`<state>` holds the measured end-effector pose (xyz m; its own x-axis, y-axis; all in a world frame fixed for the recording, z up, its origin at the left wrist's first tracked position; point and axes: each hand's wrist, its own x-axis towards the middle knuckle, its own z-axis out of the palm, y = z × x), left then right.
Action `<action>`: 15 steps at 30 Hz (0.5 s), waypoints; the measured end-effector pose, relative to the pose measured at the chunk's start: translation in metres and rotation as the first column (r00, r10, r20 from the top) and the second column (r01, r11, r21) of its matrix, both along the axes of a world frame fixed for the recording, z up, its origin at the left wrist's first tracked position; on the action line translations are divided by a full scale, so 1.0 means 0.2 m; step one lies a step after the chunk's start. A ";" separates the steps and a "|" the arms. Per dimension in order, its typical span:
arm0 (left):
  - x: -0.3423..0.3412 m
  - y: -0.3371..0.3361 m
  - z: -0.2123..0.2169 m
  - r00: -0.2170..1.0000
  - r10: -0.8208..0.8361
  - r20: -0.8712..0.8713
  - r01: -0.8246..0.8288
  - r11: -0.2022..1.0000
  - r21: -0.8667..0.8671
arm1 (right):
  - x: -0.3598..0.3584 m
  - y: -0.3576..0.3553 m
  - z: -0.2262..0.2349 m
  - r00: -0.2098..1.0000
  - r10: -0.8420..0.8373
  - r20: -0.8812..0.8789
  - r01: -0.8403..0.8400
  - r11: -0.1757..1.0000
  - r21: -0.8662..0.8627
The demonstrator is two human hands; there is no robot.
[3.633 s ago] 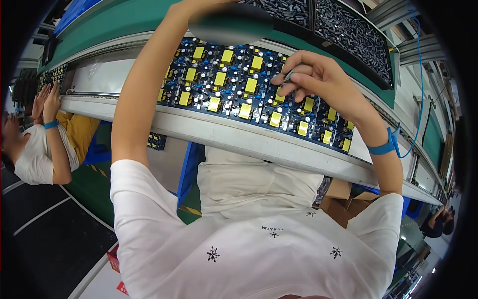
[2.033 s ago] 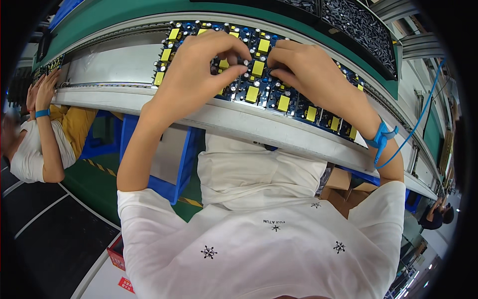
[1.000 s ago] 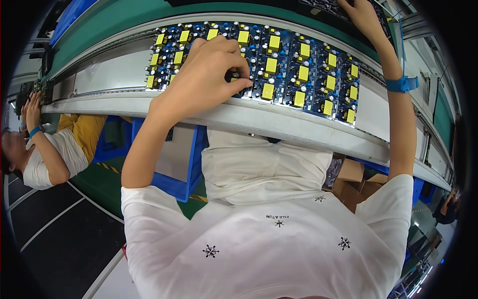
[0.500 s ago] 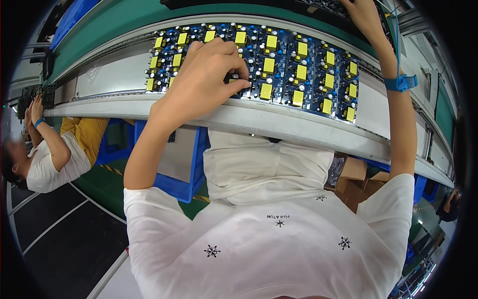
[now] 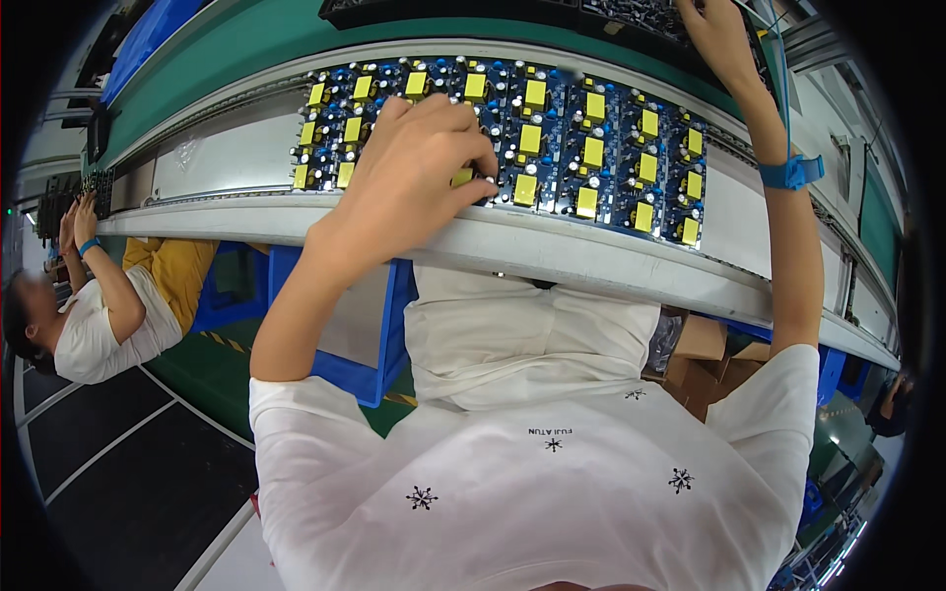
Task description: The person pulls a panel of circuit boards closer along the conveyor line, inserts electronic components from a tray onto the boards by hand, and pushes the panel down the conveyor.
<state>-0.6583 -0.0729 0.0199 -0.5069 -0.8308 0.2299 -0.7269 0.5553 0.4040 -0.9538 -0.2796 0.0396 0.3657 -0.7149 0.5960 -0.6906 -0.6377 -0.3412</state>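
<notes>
— Two hands on the job; what's at the far left first?
— A co-worker (image 5: 99, 315) in a white shirt, hands up at the same conveyor rail (image 5: 591, 258), well apart from the person's own.
— And the left hand (image 5: 419, 167)?
— Curled over the near-left part of the blue circuit board panel (image 5: 512, 138), fingertips (image 5: 483, 167) pinched together on a small component. Exactly what sits in the pinch is hidden under the fingers.
— Where does the panel lie?
— On the grey rail, in front of the green belt (image 5: 246, 49), rows of yellow blocks across it.
— The right hand (image 5: 714, 34)?
— Stretched up past the panel's far right corner, at the dark tray (image 5: 473, 10) along the top edge. Fingers partly out of frame; I cannot tell how far they are spread or whether they hold anything. A blue wrist strap (image 5: 788, 172) circles that forearm.
</notes>
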 end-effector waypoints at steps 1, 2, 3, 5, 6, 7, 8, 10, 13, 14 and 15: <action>0.00 0.01 0.00 1.000 0.012 -0.003 -0.012 1.000 0.021 | 0.02 0.05 0.01 1.000 -0.001 0.001 0.001 1.000 -0.005; 0.00 0.02 0.00 1.000 0.021 -0.010 -0.021 0.999 0.038 | 0.07 0.13 0.04 0.997 0.049 0.067 -0.056 0.993 0.104; 0.00 0.00 0.00 0.999 0.032 -0.016 -0.031 0.998 0.054 | 0.10 0.21 0.06 0.986 0.092 0.138 -0.120 0.971 0.206; 0.02 -0.06 0.00 0.996 0.019 -0.088 -0.014 0.998 0.057 | 0.10 0.31 0.05 0.970 0.127 0.208 -0.186 0.938 0.292; 0.05 -0.11 0.00 0.988 0.004 -0.157 0.006 0.998 0.065 | 0.09 0.34 0.00 0.955 0.239 0.173 -0.278 0.925 0.258; 0.07 -0.17 -0.01 0.974 -0.005 -0.226 0.022 0.997 0.074 | 0.07 0.36 -0.02 0.927 0.352 0.131 -0.374 0.899 0.230; 0.11 -0.28 -0.02 0.973 -0.008 -0.229 0.023 0.998 0.064 | 0.09 0.40 -0.01 0.927 0.353 0.125 -0.372 0.901 0.222; 0.19 -0.53 -0.06 0.959 -0.062 -0.275 -0.068 0.896 -0.438 | 0.15 0.48 0.00 0.897 0.392 0.205 -0.440 0.749 0.496; 0.23 -0.81 0.01 0.944 0.196 -0.266 -0.245 0.955 -0.166 | 0.17 0.51 0.02 0.890 0.439 0.124 -0.434 0.733 0.525; 0.27 -0.92 -0.03 0.982 0.120 -0.148 -0.162 0.933 -0.322 | 0.19 0.50 0.02 0.881 0.465 0.085 -0.433 0.722 0.539; 0.28 -0.97 -0.03 0.998 0.054 -0.018 -0.057 0.889 -0.454 | 0.19 0.49 0.02 0.882 0.465 0.080 -0.430 0.725 0.538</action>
<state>-0.6029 -0.2663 0.0135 -0.4609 -0.6619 0.5911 -0.7606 0.6378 0.1211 -0.9165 -0.1813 0.0433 0.7448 -0.6514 0.1447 -0.4002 -0.6096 -0.6843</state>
